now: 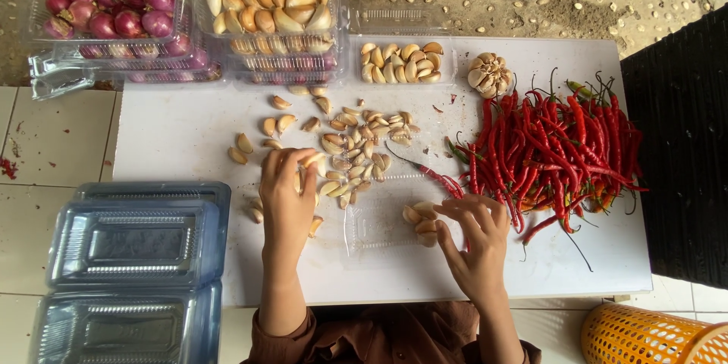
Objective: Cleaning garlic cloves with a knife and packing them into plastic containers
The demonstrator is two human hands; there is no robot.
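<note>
Empty boxes [133,246]: stacked clear lidded ones, near left, off the board.
Shallots [106,7]: purple, in a clear box, far left.
Big cloves [269,4]: in a box on a stack, far, right of the shallots.
Board [189,125]: white, under both hands.
Left hand [287,201]: fingers curled, pinching a clove [311,158] at the near left edge of the loose pile.
Loose pile [356,152]: cloves lie just far and right of the left hand, touching its fingertips; this hand is the nearer one.
Open tray [379,220]: clear, between the hands, right of the left hand; its long axis runs left to right.
Tray cloves [421,221]: a few at the tray's right end.
Right hand [474,239]: fingers bent, tips pinching those tray cloves.
Filled tray [402,61]: cloves, far middle.
Garlic bulb [489,74]: whole, right of it.
Chillies [561,152]: red heap, right, just far of the right hand.
Basket [652,337]: orange, near right.
</note>
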